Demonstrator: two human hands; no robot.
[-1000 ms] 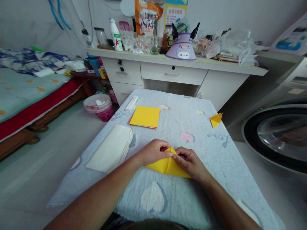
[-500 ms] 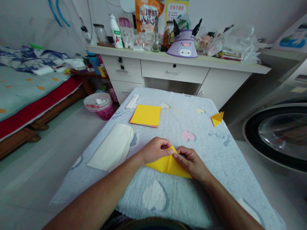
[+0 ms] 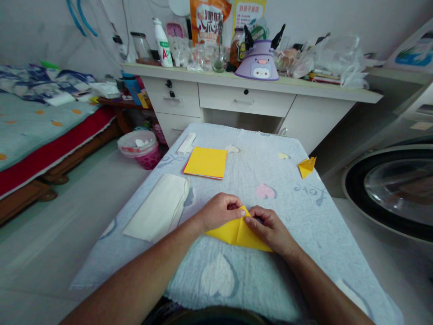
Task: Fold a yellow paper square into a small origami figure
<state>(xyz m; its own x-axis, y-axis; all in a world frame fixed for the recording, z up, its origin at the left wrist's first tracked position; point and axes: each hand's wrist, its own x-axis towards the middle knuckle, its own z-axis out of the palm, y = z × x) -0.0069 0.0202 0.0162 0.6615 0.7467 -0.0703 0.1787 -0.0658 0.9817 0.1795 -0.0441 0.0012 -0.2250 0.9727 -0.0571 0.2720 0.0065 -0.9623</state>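
A yellow sheet of folded paper (image 3: 237, 232) lies near the front middle of the cloth-covered table, with a crease running down its centre. My left hand (image 3: 223, 210) pinches its top corner from the left, thumb on the front and fingers behind. Close beside it, my right hand (image 3: 269, 228) grips the paper's right side near the same corner, thumb tip on the front. The fingers behind the paper are partly hidden. Beyond my hands sits a stack of square paper (image 3: 206, 162), yellow on top. A small folded yellow paper piece (image 3: 307, 167) stands at the far right.
A pale folded cloth or paper (image 3: 158, 207) lies left of my forearm, and a small white box (image 3: 186, 143) at the back left. Behind the table (image 3: 216, 275) is a white desk (image 3: 176, 97) crowded with items. A washing machine (image 3: 399, 180) stands at right, a pink bin (image 3: 142, 151) at left.
Hardly anything differs. Both hands keep their pinch on the yellow paper in the same place, and the view shifts very slightly.
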